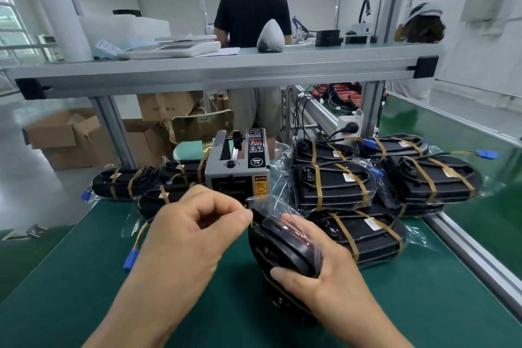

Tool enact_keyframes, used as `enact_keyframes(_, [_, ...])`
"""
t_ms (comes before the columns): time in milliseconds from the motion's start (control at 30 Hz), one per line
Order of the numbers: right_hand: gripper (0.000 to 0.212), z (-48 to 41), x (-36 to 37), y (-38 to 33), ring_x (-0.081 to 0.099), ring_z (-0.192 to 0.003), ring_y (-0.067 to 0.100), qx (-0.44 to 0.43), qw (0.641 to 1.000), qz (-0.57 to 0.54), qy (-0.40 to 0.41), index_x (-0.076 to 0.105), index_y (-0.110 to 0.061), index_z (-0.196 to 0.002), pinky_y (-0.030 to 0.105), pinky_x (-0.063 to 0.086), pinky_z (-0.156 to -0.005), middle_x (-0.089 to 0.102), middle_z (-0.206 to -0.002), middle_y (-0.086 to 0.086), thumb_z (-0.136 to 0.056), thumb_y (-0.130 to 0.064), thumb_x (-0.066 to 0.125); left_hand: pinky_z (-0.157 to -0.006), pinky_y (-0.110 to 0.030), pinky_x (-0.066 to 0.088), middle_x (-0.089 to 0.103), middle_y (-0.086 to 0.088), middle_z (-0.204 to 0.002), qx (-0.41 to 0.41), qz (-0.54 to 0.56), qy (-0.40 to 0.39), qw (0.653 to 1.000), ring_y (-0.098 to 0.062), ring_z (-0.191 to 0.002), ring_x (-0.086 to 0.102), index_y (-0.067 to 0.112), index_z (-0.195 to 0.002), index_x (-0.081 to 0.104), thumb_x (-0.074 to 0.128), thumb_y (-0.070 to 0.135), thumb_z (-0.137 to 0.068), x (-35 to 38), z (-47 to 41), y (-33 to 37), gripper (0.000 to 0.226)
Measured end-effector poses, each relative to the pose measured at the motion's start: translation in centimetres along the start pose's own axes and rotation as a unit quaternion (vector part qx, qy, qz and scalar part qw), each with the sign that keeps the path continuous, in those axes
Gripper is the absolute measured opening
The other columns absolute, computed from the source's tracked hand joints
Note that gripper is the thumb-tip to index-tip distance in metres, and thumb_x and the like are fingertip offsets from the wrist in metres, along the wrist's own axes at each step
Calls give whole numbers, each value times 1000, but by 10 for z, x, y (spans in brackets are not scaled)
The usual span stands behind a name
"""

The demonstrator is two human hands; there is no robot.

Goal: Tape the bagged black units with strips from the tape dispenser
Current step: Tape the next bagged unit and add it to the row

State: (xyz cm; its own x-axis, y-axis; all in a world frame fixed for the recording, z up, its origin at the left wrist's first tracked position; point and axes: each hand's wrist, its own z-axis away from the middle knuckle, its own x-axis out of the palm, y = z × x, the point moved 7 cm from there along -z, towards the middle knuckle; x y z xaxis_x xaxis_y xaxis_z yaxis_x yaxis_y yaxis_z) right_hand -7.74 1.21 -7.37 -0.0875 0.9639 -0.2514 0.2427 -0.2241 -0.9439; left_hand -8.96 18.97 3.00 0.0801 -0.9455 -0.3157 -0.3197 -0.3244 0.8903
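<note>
Right hand (319,271) clutching a bagged black unit (282,246); left hand (192,232) pinching, perhaps, a tape strip (251,203) near the tape dispenser (240,172).

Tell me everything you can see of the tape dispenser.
The tape dispenser is a grey, metal-looking box, upright on the green bench mat. It has a black control panel with a red display, a black knob, a rear spindle and a yellow caution sticker beside the front slot. Taped bagged black units lie close on both sides. The left hand apparently pinches a tape strip at the slot.
</note>
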Motion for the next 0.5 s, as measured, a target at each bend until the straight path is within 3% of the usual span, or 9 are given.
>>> enact_keyframes(67, [62,0,0,-2,68,-106,0,-4,1000,3,4,58,-55,-118,8,47,-87,71,-113,-22,-69,-24,80,-73,-23,38,61,8,-85,-2,-26,4,1000,-4,-74,56,24,-67,72,77,29,-73,4,-4,-3,9])
enact_keyframes(167, [65,1,2,-1,67,-108,1,-4,1000,14,9,54,-59,-121,20,51,-95,70,-117,-21,-66,-34,79,-60,-7,39,60,12,-90,15,-66,19,998,-5,-75,56,25,-62,70,74,23,-79,4,-5,-3,18])
enact_keyframes(233, [68,1,3,0,67,-109,3,-4,1000,19,14,51,-58,-124,33,51,-100,70,-118,-20,-65,-37,78,-62,-12,42,60,13,-93,40,-96,37,994,-6,-79,57,28,-67,69,74,30,-81,1,3,7,15])
enact_keyframes(300, [67,1,4,0,67,-109,3,-11,999,26,15,51,-61,-123,35,51,-101,70,-118,-20,-66,-37,78,-71,-20,41,61,15,-96,116,-157,89,977,-6,-89,57,33,-75,67,68,44,-80,-8,15,27,12])
enact_keyframes(367, [65,1,4,-1,67,-108,3,-14,999,35,17,52,-63,-120,36,52,-101,70,-116,-20,-67,-37,78,-72,-11,40,62,13,-88,159,-161,101,969,-3,-83,59,33,-78,66,63,48,-75,-13,21,39,15])
enact_keyframes(433, [64,0,3,0,68,-107,4,-17,999,41,21,52,-63,-120,37,53,-100,71,-114,-20,-67,-37,77,-53,-8,38,58,13,-64,93,-80,47,991,0,-53,49,29,-76,70,68,45,-71,-6,15,28,17])
enact_keyframes(500, [65,0,3,0,68,-105,4,-20,999,42,21,52,-62,-121,39,53,-99,71,-113,-19,-67,-36,77,-51,-22,34,48,9,-54,-30,16,-30,999,-8,-48,36,24,-69,71,75,39,-73,13,4,-1,15])
